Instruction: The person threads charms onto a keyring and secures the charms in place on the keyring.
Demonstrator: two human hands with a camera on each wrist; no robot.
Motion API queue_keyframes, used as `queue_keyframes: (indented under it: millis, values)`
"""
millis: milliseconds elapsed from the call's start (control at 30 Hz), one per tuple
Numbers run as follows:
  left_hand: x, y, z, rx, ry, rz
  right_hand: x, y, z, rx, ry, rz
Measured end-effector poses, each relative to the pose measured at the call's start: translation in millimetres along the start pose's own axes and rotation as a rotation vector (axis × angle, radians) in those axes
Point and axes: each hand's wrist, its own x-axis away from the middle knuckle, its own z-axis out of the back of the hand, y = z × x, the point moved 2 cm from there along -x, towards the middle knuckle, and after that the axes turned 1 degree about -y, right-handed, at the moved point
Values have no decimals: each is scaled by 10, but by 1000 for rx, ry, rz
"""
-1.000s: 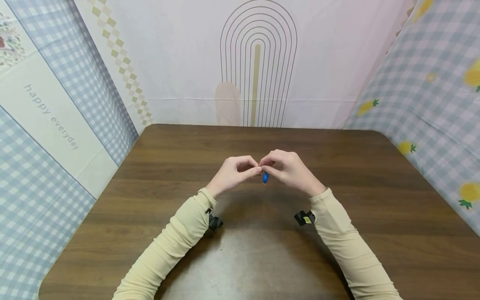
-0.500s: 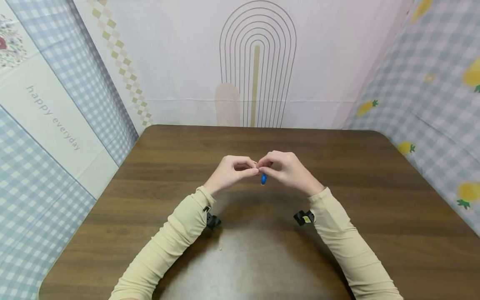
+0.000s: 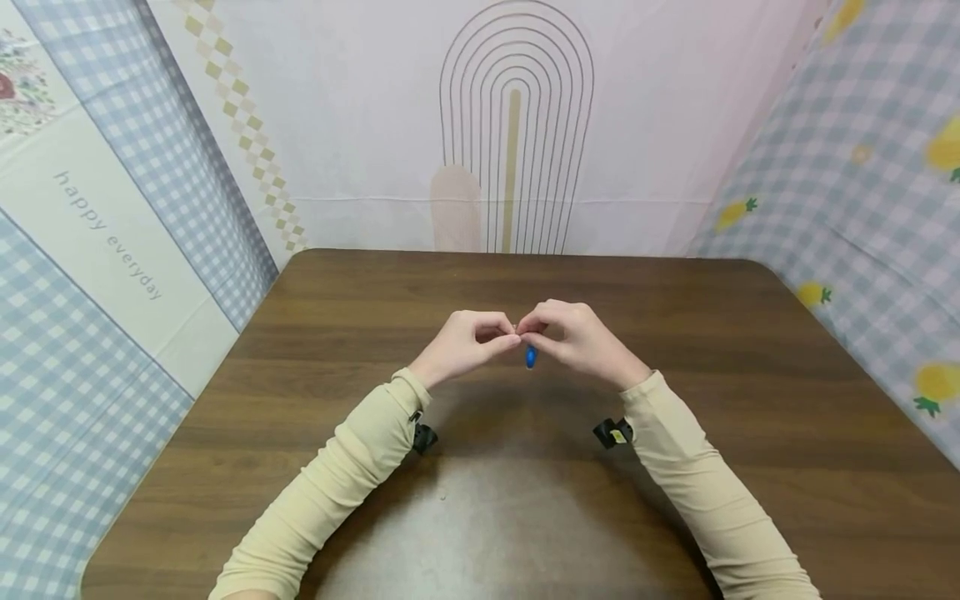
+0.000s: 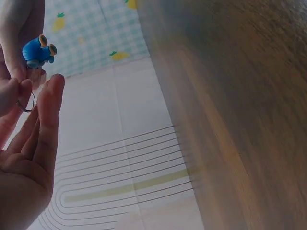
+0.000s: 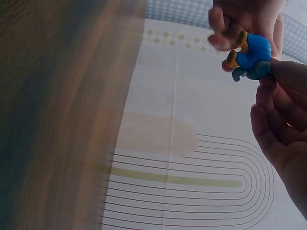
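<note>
A small blue figurine charm (image 3: 531, 357) with orange-rimmed feet hangs just under my fingertips. A thin curved metal ring (image 4: 33, 102) shows beside the fingertips in the left wrist view, like a key ring. My left hand (image 3: 459, 348) pinches at this ring between thumb and index finger. Thumb and fingers of my right hand (image 3: 581, 340) pinch the charm's upper end, which they hide. The two hands meet fingertip to fingertip above the table. In the right wrist view the figurine (image 5: 258, 53) hangs feet outward beside the right thumb.
Beneath the hands lies a brown wooden table (image 3: 360, 300). A white patterned cloth (image 3: 360, 117) stands behind it, with checked cloths at both sides. A tiny pale speck (image 3: 442, 497) lies on the tabletop near the front.
Both hands stay together at nearly the same place, shifting slightly left and then back right. The charm sways along with them. Fingertips move only a little at the ring.
</note>
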Motion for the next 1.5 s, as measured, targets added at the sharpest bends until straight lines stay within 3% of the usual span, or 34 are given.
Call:
queue_keyframes:
  millis: [167,400,467,633,767,967,1300,1500]
  values:
    - [9,18,5,-10,-15,0,14,-2,0,-11,-1,-5]
    - [117,288,60,-1,-82,-43,69,-5,12,-46,-22,-15]
    - [129,296,55,-4,-95,-43,82,0,13,-57,-27,-4]
    - [93,122,-15,4,-82,-33,93,9,4,-41,-19,14]
    - [35,-28,-71,-30,-46,-68,97,9,-15,-17,-5,9]
    - [107,256,-7,-37,-70,-100,106,2,-33,-20,-1,17]
    - [106,247,14,103,-112,-132,121,-7,0,-92,4,-43]
    - [103,253,8,166,-139,-101,114,-9,39,-84,3,-115]
